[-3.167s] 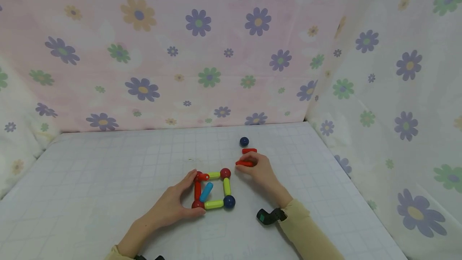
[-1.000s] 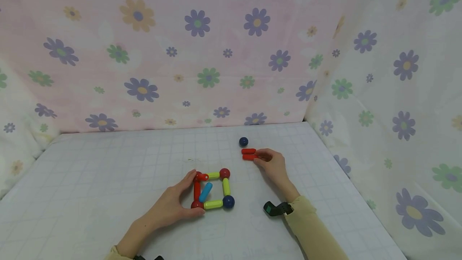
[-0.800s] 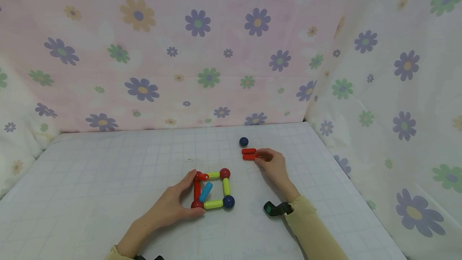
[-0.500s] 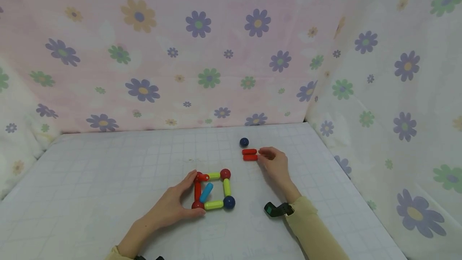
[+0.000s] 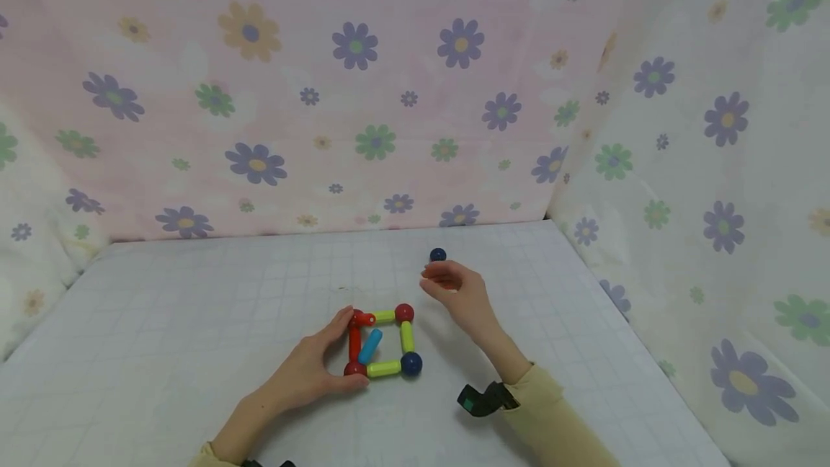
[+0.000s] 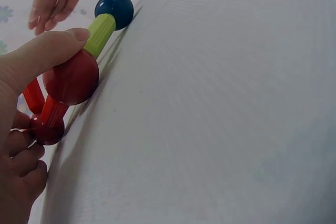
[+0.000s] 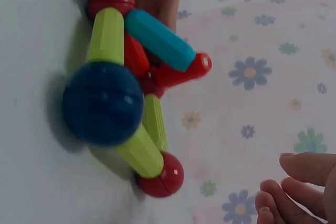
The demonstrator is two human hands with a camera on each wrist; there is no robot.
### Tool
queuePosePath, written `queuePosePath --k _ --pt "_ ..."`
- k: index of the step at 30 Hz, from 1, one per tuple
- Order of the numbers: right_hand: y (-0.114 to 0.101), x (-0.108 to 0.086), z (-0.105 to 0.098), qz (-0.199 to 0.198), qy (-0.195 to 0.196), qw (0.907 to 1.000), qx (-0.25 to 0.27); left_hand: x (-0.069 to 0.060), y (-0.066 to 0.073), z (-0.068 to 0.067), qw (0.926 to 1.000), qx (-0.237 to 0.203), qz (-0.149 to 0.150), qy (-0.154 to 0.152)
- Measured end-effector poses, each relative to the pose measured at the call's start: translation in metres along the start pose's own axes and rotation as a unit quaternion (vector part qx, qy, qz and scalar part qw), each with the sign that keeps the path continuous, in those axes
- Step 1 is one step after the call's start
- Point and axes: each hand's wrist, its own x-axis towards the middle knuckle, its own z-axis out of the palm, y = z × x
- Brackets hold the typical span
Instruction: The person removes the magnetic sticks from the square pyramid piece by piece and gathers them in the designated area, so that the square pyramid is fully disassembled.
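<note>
Flowered cloth (image 5: 285, 114) hangs behind and beside the white counter (image 5: 194, 308), whose covering bears a faint grid. From the head view, we find the square frame (image 5: 385, 368) of rods and balls resting on the counter in front of the person. We count red balls at three of its corners and a dark blue ball (image 5: 411, 364) at the near right one; three sides are yellow-green, while the left side is a red rod (image 5: 354, 344). The left hand (image 5: 311, 377) grasps that side, thumb at the near red ball (image 5: 354, 370) and fingers at the far one. A light blue rod (image 5: 371, 346) tilts up from the near red ball. Well apart from the frame, the right hand (image 5: 463, 301) hovers with loosely bent fingers; some loose red (image 5: 448, 285) shows behind them, mostly hidden, and a loose dark blue ball (image 5: 438, 254) sits just beyond. From the left wrist, we see the thumb lying against the near red ball and overlapping the yellow-green rod (image 6: 100, 35) beside it. From the right wrist, we see the right hand released, thumb and fingers parted around nothing, and a second red rod (image 7: 184, 73) rising from the frame's far left ball, beside the light blue one.
</note>
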Motion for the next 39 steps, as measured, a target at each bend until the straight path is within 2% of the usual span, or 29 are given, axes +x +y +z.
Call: queuePosePath --k 5,9,15,19,31,39 --pt "-0.018 -0.004 0.022 -0.023 -0.042 0.9988 0.008 -0.002 -0.001 -0.003 1.0000 0.002 0.006 0.006" --pt "-0.028 -0.006 0.036 -0.032 -0.067 0.9970 0.022 -0.002 -0.002 -0.005 0.9997 -0.004 0.025 0.008" --pt "-0.028 -0.014 0.048 -0.026 -0.125 0.9913 0.034 -0.001 -0.002 -0.004 0.9994 -0.005 0.034 0.006" --pt "-0.024 -0.015 0.052 -0.026 -0.146 0.9884 0.030 0.000 -0.002 -0.003 0.9993 -0.004 0.037 0.007" --pt "-0.012 -0.016 0.058 -0.019 -0.155 0.9877 0.005 0.000 -0.002 -0.002 0.9988 -0.016 0.047 0.004" --pt "-0.011 -0.015 0.056 -0.010 -0.138 0.9904 -0.010 0.000 -0.002 -0.002 0.9991 -0.021 0.038 0.001"
